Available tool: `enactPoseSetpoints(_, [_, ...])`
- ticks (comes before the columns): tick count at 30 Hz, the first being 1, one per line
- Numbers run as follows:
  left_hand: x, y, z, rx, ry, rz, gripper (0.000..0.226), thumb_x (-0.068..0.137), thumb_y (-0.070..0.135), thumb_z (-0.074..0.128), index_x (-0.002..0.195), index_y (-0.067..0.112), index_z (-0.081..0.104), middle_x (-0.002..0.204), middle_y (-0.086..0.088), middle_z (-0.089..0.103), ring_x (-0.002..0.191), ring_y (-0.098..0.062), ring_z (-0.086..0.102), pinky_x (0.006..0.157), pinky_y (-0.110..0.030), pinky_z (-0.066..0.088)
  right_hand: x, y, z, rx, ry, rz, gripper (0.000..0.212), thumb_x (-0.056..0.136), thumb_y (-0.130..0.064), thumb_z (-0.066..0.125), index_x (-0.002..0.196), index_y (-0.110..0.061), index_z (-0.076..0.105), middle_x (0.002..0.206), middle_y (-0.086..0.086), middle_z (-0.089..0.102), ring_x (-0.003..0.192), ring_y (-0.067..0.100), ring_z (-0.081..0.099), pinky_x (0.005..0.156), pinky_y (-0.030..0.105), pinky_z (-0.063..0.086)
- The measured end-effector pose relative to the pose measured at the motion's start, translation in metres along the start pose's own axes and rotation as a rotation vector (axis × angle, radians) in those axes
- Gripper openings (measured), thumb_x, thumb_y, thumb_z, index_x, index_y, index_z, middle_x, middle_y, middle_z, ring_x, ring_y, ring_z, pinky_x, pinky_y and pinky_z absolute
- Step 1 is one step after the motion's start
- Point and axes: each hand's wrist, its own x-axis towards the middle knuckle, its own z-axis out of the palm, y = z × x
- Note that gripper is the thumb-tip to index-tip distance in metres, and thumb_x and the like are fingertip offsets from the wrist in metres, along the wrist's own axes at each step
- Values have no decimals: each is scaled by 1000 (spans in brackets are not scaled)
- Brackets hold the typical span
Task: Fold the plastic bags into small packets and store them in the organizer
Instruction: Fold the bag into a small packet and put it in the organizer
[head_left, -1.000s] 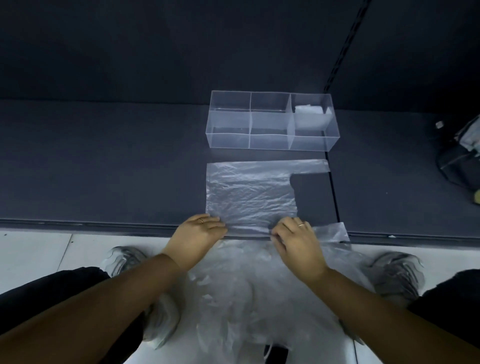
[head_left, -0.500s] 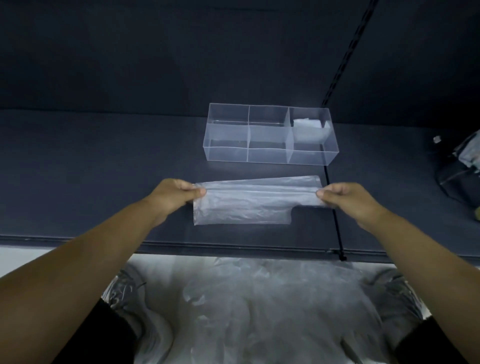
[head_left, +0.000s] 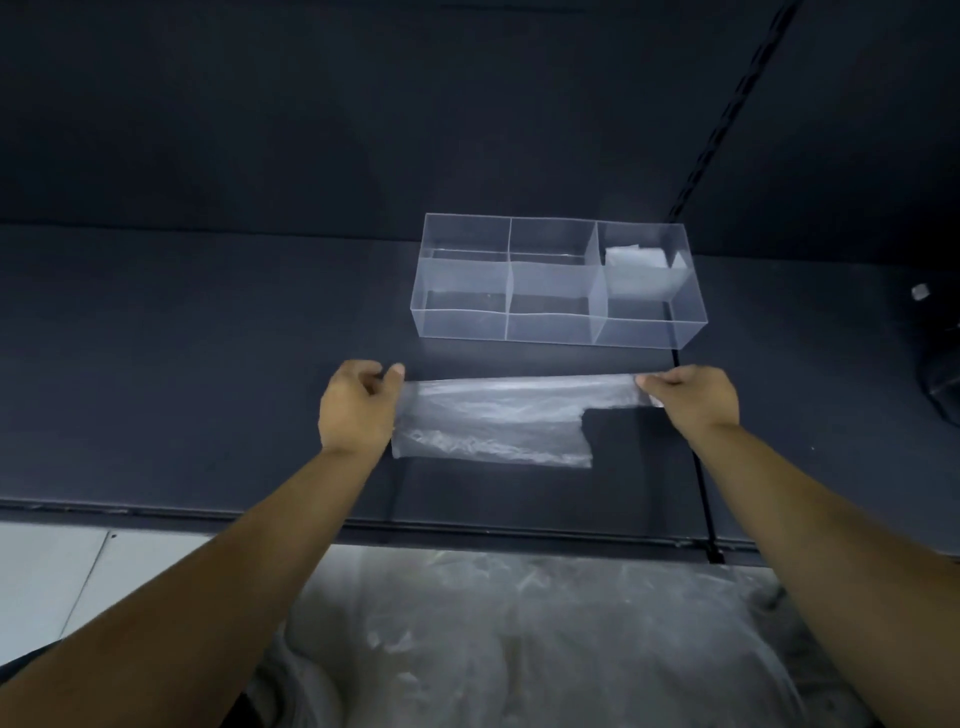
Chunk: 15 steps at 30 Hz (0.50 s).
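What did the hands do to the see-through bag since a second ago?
The left hand and right hand took the near edge of the plastic bag and carried it away from the person, folding the bag in half. Now each hand pinches one end of the narrower strip. The organizer and the folded packet in its right-end compartment stayed put.

Dark shelf (head_left: 208, 364) — organizer (head_left: 558, 332), perhaps bag (head_left: 493, 421) too
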Motion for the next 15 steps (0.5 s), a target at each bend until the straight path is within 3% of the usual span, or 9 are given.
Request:
enactPoseSetpoints(2, [-9,-2,-2,-200,33,-181,39,91,44,58,107,9,61,91,3,65,87,-19,60,77,-30,45,-2,-2,0,-30,-7,8,22,83,-36,71,76,-16,64,83,3,64,79,21,57,70,27,41])
enactPoseSetpoints(5, [-22,-11,-10,-431,-65,-423,37,93,48,51,103,13,57,92,2,68,69,-15,54,59,-29,42,-14,-14,1,-132,85,-1,30,83,-37,71,89,-10,59,98,11,61,88,29,57,71,34,45])
enactPoseSetpoints(7, [-31,-18,-14,-461,-83,-472,36,94,48,50,104,14,55,93,3,69,64,-13,50,55,-27,38,-29,-27,7,-208,276,-150,32,83,-30,71,102,-6,60,110,17,56,96,37,56,77,42,47])
enactPoseSetpoints(9, [-38,-20,-17,-481,-85,-472,32,93,47,52,102,16,54,92,5,69,61,-12,50,54,-26,38,-53,-46,25,-222,340,-413,24,84,-18,68,104,-5,64,110,19,55,98,39,55,84,45,46])
enactPoseSetpoints(12, [-49,-17,-16,-512,-122,-421,25,93,42,55,98,17,54,90,3,70,54,-13,50,52,-25,39,-88,-64,68,-242,56,-716,31,86,-14,63,116,-5,63,125,19,54,113,38,51,100,44,39])
enactPoseSetpoints(15, [-54,-11,-14,-462,-155,-358,23,95,38,55,96,15,54,88,2,68,43,-11,47,45,-22,40,-103,-66,108,-368,-172,-702,49,99,-36,45,144,-15,40,157,7,25,144,25,20,117,38,9])
